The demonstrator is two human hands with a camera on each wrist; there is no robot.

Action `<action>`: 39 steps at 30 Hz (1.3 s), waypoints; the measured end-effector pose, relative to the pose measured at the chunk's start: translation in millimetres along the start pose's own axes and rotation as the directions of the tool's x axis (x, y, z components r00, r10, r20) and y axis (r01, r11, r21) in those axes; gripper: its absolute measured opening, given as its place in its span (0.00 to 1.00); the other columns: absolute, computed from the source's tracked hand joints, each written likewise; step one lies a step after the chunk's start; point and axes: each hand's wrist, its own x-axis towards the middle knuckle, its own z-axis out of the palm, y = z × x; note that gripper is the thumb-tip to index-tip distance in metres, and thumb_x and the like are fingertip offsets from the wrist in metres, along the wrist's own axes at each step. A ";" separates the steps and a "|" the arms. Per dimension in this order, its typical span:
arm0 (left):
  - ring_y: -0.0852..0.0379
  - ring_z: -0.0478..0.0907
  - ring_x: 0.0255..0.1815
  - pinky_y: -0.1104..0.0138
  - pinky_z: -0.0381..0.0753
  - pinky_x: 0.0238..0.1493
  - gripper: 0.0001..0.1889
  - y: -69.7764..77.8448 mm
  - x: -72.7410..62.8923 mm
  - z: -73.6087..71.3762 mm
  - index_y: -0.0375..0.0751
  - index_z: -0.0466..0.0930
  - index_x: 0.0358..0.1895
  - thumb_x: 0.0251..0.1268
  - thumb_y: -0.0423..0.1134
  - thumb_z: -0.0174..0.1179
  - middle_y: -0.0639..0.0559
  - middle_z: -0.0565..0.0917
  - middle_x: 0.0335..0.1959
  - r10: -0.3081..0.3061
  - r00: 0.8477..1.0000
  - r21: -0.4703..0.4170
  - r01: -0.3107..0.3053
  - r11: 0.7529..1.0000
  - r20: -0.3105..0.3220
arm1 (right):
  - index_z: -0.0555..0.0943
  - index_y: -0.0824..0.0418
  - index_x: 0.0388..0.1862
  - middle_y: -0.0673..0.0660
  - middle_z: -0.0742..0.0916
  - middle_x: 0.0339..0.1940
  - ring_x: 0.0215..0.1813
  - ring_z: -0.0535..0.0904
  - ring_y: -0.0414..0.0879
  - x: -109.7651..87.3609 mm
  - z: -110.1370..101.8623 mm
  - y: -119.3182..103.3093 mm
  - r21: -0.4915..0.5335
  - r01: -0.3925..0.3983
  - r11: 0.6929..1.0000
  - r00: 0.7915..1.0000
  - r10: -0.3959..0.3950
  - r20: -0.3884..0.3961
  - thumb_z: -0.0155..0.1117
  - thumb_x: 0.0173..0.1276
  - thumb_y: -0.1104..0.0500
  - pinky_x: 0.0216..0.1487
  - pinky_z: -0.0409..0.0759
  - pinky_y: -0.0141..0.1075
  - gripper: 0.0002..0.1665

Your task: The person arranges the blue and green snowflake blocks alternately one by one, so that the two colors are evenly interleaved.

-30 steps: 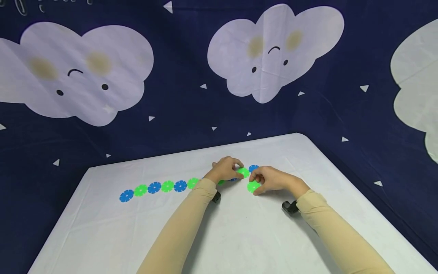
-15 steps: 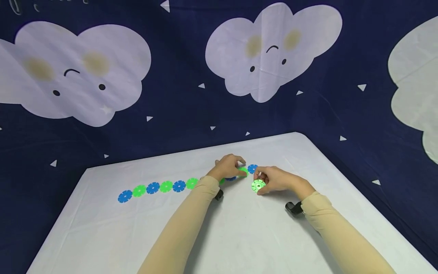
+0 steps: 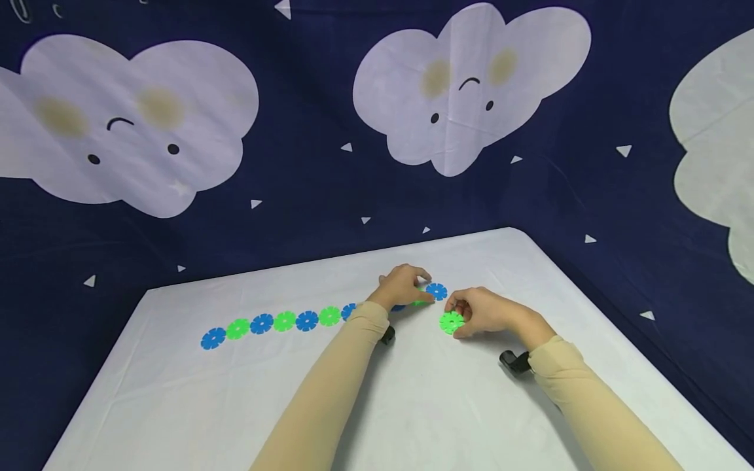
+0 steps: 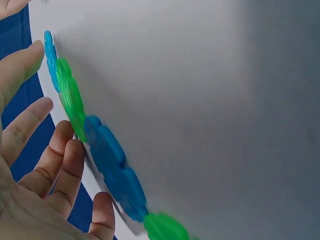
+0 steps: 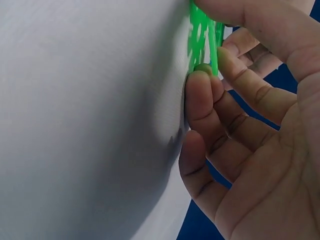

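Observation:
Flat notched plastic discs in alternating blue and green form a row (image 3: pixel 285 321) on the white table. My left hand (image 3: pixel 403 285) lies over the row's right part, fingers loosely spread and fingertips right at the discs; it hides some of them. Just past its thumb is the blue end disc (image 3: pixel 437 292). In the left wrist view, the fingertips line one side of a large blue disc (image 4: pixel 117 167) and a green disc (image 4: pixel 71 100). My right hand (image 3: pixel 487 313) pinches a separate green disc (image 3: pixel 450 322) between thumb and fingers, close over the table and nearer me than the row.
The white table (image 3: pixel 177 399) has a rounded far right corner. Behind it hangs a dark blue cloth with printed clouds (image 3: pixel 465 91). Black cameras (image 3: pixel 514 362) are strapped to both wrists.
My right hand has drawn the green disc a little to the right, away from the row. My left hand has slid right along the row, and its thumb now lies nearer the blue end disc.

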 end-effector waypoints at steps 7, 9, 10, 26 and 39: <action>0.55 0.81 0.58 0.27 0.64 0.76 0.28 7.7 -1.0 3.2 0.57 0.86 0.67 0.64 0.55 0.77 0.53 0.88 0.55 -0.018 1.000 0.030 0.018 0.999 -0.002 | 0.84 0.62 0.49 0.52 0.86 0.39 0.39 0.79 0.42 -7.0 -0.4 -0.7 -0.021 0.007 1.000 1.000 -0.007 -0.025 0.87 0.54 0.58 0.43 0.80 0.32 0.25; 0.56 0.81 0.56 0.28 0.64 0.76 0.28 9.8 -1.6 2.9 0.58 0.86 0.67 0.64 0.56 0.78 0.53 0.87 0.53 -0.018 1.000 0.034 0.018 0.999 -0.003 | 0.85 0.63 0.48 0.52 0.86 0.39 0.40 0.79 0.42 -9.3 -1.2 0.7 -0.025 -0.001 1.000 0.999 0.000 -0.041 0.87 0.54 0.58 0.44 0.80 0.32 0.26; 0.56 0.81 0.56 0.29 0.65 0.76 0.28 10.8 -2.0 2.6 0.58 0.87 0.66 0.64 0.55 0.78 0.54 0.87 0.52 -0.016 1.000 0.036 0.017 0.999 -0.004 | 0.85 0.63 0.48 0.52 0.86 0.39 0.41 0.79 0.42 -10.4 -1.9 1.8 -0.026 -0.004 1.000 0.999 0.003 -0.048 0.87 0.53 0.58 0.45 0.81 0.33 0.26; 0.48 0.79 0.70 0.29 0.65 0.76 0.27 11.7 -1.5 2.4 0.59 0.88 0.65 0.63 0.56 0.78 0.54 0.85 0.68 -0.026 1.000 0.062 0.027 0.998 -0.014 | 0.85 0.63 0.50 0.53 0.86 0.40 0.42 0.79 0.44 -8.2 -13.9 27.1 0.015 -0.079 0.997 0.993 0.080 -0.092 0.87 0.53 0.55 0.46 0.80 0.34 0.28; 0.50 0.80 0.67 0.32 0.66 0.75 0.24 12.5 1.6 7.1 0.62 0.90 0.62 0.62 0.54 0.79 0.53 0.87 0.63 -0.051 0.998 0.053 0.053 0.997 -0.027 | 0.86 0.65 0.51 0.55 0.87 0.41 0.42 0.80 0.43 -5.3 -23.3 43.2 0.022 -0.116 0.993 0.986 0.118 -0.120 0.86 0.55 0.52 0.46 0.80 0.33 0.30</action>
